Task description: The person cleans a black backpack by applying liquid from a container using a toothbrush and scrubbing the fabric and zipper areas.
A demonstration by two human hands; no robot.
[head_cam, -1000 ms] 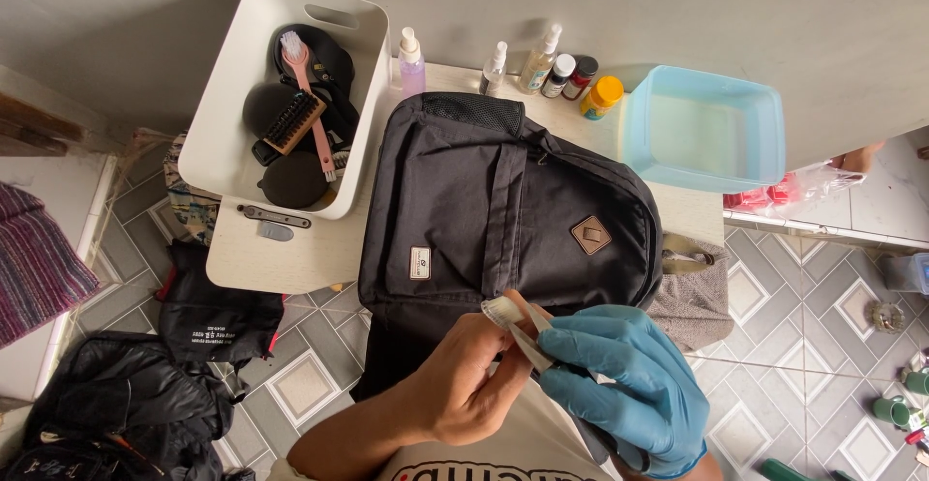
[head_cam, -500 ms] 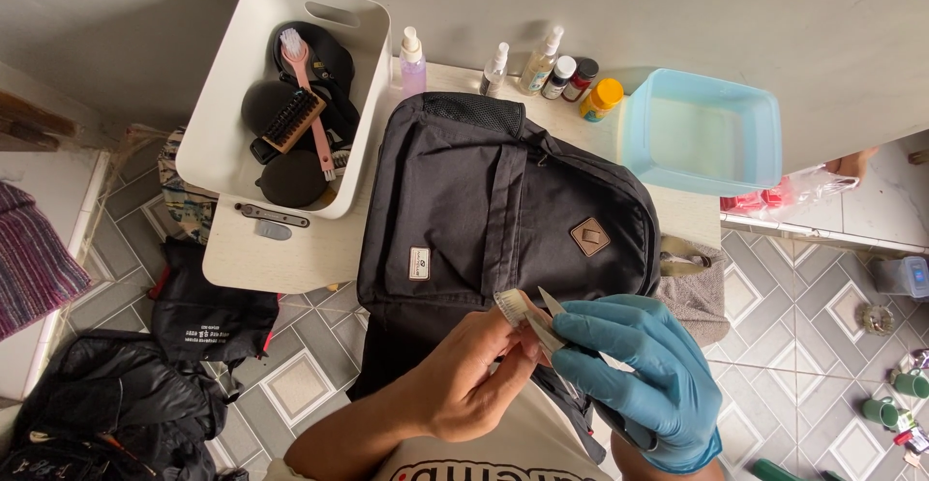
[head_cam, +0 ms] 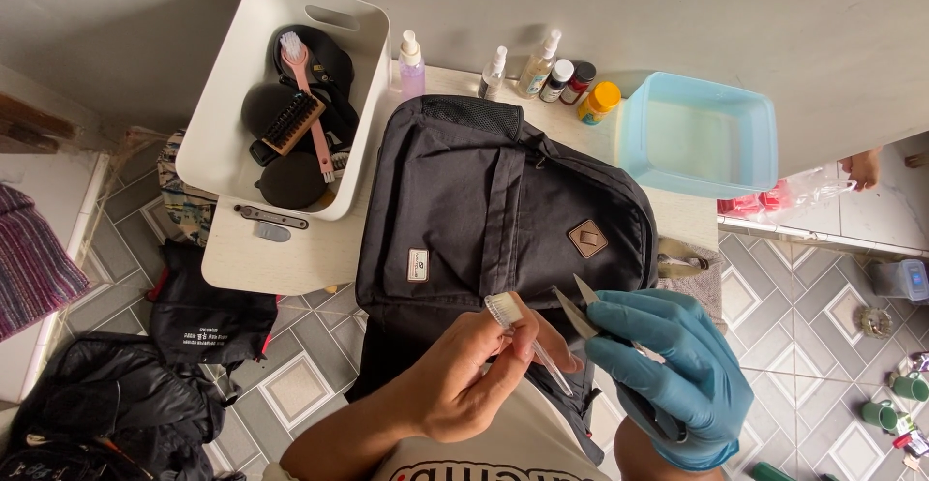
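Note:
A black backpack lies on a small pale table, its lower end hanging over the near edge. My bare left hand holds a small clear-handled brush with white bristles, just above the backpack's lower edge. My right hand, in a blue glove, grips a pair of metal tweezers whose tips point up and left toward the brush head. The two hands are close together, almost touching.
A white bin holding black shoes, a pink brush and a wooden brush sits at the table's left. Several small bottles line the wall. A light blue tub stands at right. Dark bags lie on the tiled floor.
Both hands have shifted slightly right over the backpack. The brush head now shows clearly in my left hand, and the tweezers have drawn apart from it a little.

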